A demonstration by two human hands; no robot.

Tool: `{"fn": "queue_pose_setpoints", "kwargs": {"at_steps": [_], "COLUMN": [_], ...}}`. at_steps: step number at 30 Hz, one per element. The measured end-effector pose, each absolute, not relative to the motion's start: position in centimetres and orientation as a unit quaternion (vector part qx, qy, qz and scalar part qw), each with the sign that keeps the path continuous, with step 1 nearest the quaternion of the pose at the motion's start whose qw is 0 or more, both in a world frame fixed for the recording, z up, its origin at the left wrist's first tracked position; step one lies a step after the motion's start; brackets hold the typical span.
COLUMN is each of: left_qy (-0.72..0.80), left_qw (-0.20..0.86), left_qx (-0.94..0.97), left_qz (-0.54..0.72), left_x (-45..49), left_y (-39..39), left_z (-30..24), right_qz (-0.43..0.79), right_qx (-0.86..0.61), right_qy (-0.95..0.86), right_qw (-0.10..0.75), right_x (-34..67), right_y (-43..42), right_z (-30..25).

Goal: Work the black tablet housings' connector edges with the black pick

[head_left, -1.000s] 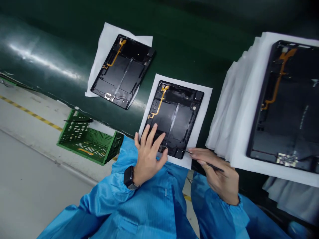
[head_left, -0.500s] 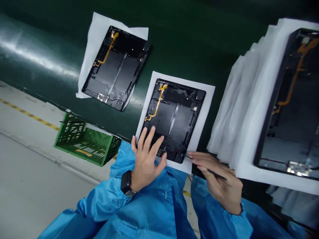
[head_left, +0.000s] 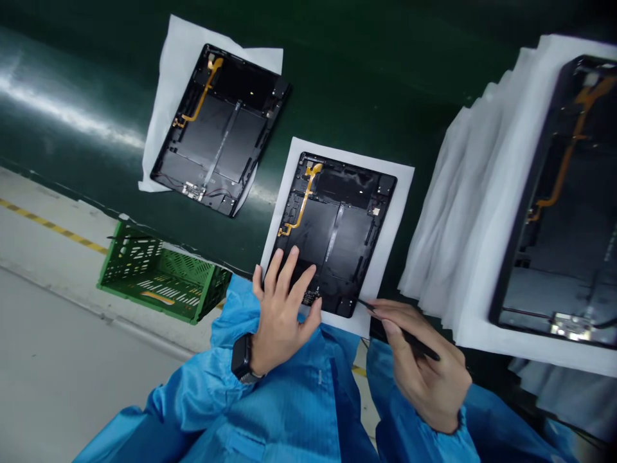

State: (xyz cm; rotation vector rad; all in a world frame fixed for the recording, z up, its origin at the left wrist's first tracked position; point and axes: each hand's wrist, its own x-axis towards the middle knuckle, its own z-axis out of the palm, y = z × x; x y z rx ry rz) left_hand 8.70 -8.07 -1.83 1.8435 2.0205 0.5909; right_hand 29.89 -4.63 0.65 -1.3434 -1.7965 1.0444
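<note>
An open tablet housing (head_left: 357,247) with black battery cells and an orange flex cable (head_left: 304,206) lies on a white foam sheet (head_left: 393,231). Over its lower left part rests my left hand (head_left: 284,315), fingers spread, fingertips on the inside of the housing. A small circuit board (head_left: 311,296) shows between its thumb and index finger, partly covered. My right hand (head_left: 424,366) is closed around black tweezers (head_left: 420,346). Their thin tip is at the lower right corner of the housing; whether it touches anything, I cannot tell.
A second open tablet housing (head_left: 219,138) sits on a crumpled white sheet at the upper left. To the right, another housing (head_left: 554,225) tops a stack of white foam sheets (head_left: 448,212). Below the edge of the green table (head_left: 366,77) is a green crate (head_left: 159,270).
My right hand has turned slightly and shifted a little lower, so more of the tweezers shows. My left hand stays on the housing. The whole view has shifted slightly.
</note>
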Motion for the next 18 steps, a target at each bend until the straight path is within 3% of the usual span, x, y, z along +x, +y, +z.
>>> {"fn": "queue_pose_setpoints", "kwargs": {"at_steps": [5, 12, 18], "left_qy": [0.668, 0.650, 0.626], "left_qw": [0.209, 0.199, 0.242], "left_qx": [0.680, 0.651, 0.691], "left_qz": [0.220, 0.338, 0.267], "left_x": [6.7, 0.7, -1.5], "left_y": [-8.6, -8.3, -6.2], "left_z": [-1.4, -0.5, 0.3], "right_qz": [0.355, 0.364, 0.427], "right_qx": [-0.557, -0.583, -0.523], "right_qy": [-0.655, -0.587, -0.604], "right_qw": [0.367, 0.428, 0.423], "right_x": [29.4, 27.1, 24.0], "right_y": [-5.4, -7.4, -8.0], "right_z": [0.8, 0.7, -0.9]}}
